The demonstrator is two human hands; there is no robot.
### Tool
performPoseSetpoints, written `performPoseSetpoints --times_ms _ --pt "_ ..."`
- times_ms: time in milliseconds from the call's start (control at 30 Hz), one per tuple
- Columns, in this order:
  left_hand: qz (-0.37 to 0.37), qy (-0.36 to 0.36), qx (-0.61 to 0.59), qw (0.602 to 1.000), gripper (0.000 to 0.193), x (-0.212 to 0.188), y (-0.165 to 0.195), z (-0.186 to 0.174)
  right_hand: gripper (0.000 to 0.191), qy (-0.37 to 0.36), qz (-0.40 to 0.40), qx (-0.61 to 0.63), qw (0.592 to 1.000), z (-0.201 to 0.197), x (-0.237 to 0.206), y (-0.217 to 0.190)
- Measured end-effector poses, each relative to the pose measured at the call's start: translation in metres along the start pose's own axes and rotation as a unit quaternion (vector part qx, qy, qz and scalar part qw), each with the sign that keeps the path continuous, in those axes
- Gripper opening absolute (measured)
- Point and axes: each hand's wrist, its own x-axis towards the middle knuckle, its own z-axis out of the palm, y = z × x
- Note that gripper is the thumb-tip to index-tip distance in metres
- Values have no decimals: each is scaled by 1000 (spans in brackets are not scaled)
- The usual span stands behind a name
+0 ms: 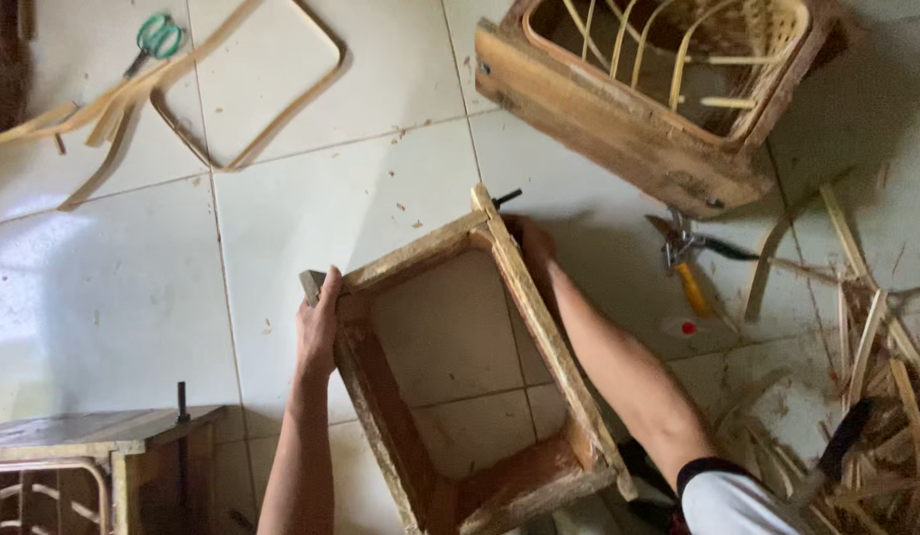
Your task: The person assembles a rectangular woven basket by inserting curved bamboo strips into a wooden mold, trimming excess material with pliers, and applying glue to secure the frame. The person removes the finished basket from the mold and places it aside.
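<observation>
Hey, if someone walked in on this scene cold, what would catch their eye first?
First, the open rectangular wooden frame at centre on the white tiled floor, gripped on its left side by the left hand and at its far right corner by the right hand. Next, a second wooden frame holding a half-woven pale cane basket at top right. Green-handled scissors lie top left beside a bent cane hoop.

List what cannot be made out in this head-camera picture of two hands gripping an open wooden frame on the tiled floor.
- Right hand: fingers hidden behind the open rectangular wooden frame.
- Left hand: fingertips hidden by the frame's corner.
- Frame's near end: cut off by the bottom edge.
- Woven cane basket in a second wooden frame: cut off by the top edge.
- Green-handled scissors: blades covered by cane strips.
</observation>
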Motion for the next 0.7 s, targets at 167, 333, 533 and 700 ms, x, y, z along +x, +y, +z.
performPoseSetpoints --times_ms 167,333,533,700 --pt "-30 19 -26 999 54 0 -3 0 48 2 -7 0 1000 -2 -2 3" --pt "-24 -6 -20 999 57 -2 -8 -3 47 0 -13 5 1000 -4 -4 7" --pt "-27 9 22 999 66 -2 -11 -4 46 -1 -18 10 1000 -4 -7 9" --pt "-40 -5 -36 999 66 1 -11 -5 45 4 -15 9 1000 -1 -9 10"
